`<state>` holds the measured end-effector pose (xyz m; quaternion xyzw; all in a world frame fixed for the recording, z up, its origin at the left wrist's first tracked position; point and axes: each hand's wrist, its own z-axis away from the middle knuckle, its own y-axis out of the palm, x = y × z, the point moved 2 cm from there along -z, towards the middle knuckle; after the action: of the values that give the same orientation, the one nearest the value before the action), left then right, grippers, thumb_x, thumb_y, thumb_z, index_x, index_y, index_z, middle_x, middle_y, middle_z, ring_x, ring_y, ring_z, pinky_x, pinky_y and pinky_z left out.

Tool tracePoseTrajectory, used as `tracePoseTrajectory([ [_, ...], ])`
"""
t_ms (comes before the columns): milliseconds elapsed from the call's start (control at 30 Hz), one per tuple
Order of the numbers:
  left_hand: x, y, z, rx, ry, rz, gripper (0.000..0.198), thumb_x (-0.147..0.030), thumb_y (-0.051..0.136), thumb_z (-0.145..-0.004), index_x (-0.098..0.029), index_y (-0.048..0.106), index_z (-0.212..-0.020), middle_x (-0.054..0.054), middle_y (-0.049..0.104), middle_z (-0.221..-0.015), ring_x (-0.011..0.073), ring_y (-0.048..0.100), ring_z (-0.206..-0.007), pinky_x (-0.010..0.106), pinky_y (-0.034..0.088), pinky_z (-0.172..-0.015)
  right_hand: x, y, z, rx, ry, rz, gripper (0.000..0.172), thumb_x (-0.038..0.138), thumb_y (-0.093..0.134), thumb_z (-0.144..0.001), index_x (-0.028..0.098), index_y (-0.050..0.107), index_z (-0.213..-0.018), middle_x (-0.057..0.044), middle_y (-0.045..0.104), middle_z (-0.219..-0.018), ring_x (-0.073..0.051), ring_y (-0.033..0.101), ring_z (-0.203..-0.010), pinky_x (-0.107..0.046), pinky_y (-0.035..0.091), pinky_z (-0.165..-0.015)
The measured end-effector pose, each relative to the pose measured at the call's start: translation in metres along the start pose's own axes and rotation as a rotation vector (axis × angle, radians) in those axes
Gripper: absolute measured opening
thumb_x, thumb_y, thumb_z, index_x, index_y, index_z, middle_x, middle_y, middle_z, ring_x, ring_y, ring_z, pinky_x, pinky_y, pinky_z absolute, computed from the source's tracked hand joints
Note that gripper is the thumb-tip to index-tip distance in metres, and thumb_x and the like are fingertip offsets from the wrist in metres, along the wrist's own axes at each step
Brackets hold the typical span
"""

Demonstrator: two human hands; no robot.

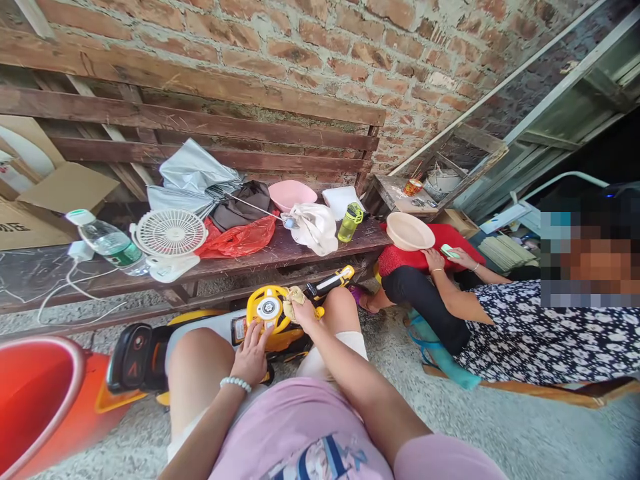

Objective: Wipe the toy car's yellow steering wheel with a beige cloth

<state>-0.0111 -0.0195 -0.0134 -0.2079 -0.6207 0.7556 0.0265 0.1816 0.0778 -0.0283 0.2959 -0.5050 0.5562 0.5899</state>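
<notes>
Between my knees stands a yellow, white and black ride-on toy vehicle (210,325) with a yellow steering wheel (254,301). My right hand (306,313) is closed around a crumpled beige cloth (296,297), which touches the right side of the wheel's rim. Fingers apart and holding nothing, my left hand (251,355) rests at the lower left of the wheel. A black and yellow toy arm (327,283) sticks out just beyond the cloth.
Along the brick wall, a wooden bench (235,267) bears a fan (171,233), a water bottle (107,243), an umbrella (193,173) and a green bottle (351,223). At left stands a red bucket (75,373). A seated person (520,327) is at right, near a bowl (411,231).
</notes>
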Motion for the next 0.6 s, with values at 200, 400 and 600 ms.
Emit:
tracePoseTrajectory([
  [200, 0.002, 0.001, 0.001, 0.002, 0.0, -0.007, 0.079, 0.0, 0.044, -0.082, -0.024, 0.04, -0.158, 0.01, 0.028, -0.168, 0.0267, 0.013, -0.158, 0.044, 0.047, -0.113, -0.013, 0.006, 0.028, -0.139, 0.245, -0.198, 0.031, 0.025, 0.052, -0.091, 0.016, 0.067, -0.116, -0.007, 0.072, -0.12, -0.018, 0.067, -0.11, -0.026, 0.053, -0.093],
  [400, 0.003, 0.004, 0.001, -0.009, 0.014, -0.006, 0.082, 0.0, 0.046, -0.081, -0.023, 0.038, -0.159, 0.01, 0.027, -0.168, 0.0277, 0.012, -0.158, 0.043, 0.044, -0.115, -0.032, 0.0, 0.051, -0.115, 0.46, -0.174, 0.013, 0.02, 0.06, -0.083, 0.016, 0.07, -0.09, -0.006, 0.074, -0.084, -0.021, 0.071, -0.086, -0.026, 0.056, -0.073],
  [600, -0.001, -0.004, 0.003, 0.072, -0.025, -0.001, 0.084, -0.001, 0.046, -0.081, -0.028, 0.033, -0.161, 0.007, 0.023, -0.17, 0.0268, 0.01, -0.159, 0.047, 0.042, -0.115, -0.034, 0.007, 0.059, -0.07, 0.48, -0.164, 0.007, 0.016, 0.065, -0.076, 0.015, 0.069, -0.082, -0.007, 0.073, -0.077, -0.021, 0.072, -0.076, -0.026, 0.055, -0.064],
])
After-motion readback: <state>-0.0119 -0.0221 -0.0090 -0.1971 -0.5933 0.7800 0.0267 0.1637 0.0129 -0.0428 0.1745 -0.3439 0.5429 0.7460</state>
